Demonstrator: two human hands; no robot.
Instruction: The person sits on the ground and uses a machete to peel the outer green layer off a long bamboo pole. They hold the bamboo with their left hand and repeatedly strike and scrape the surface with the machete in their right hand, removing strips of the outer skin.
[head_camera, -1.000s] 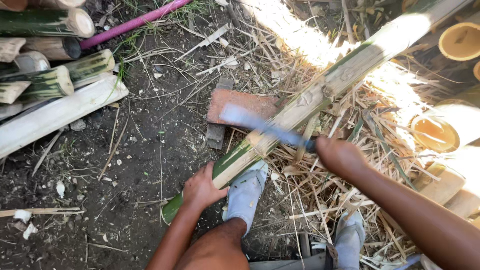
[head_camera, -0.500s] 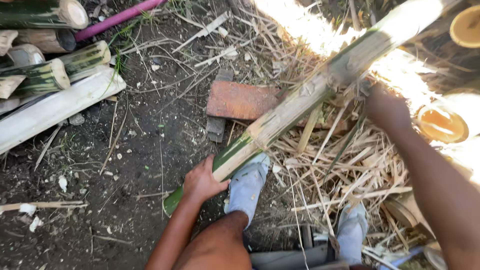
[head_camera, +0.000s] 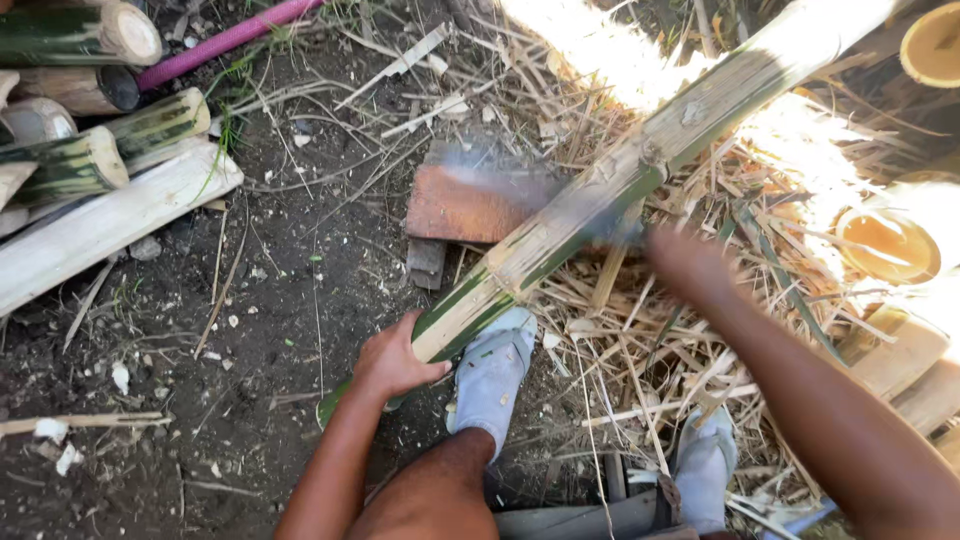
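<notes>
- Head view: left hand (head_camera: 392, 362) wrapped around low end of bamboo pole (head_camera: 610, 190), arm bent.
- Pole runs diagonally over brick (head_camera: 465, 205), lower end on dirt beside foot (head_camera: 492, 375).
- Right hand (head_camera: 690, 268) motion-blurred beside pole; grip cannot be made out.

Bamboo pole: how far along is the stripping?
Done: the bamboo pole shows pale, skinned surface along much of its length, and shavings litter the ground. In hand: the left hand pins the pole's lower end; the right hand is a motion blur beside the pole, and what it holds cannot be made out. Left: green skin near the lower end.
</notes>
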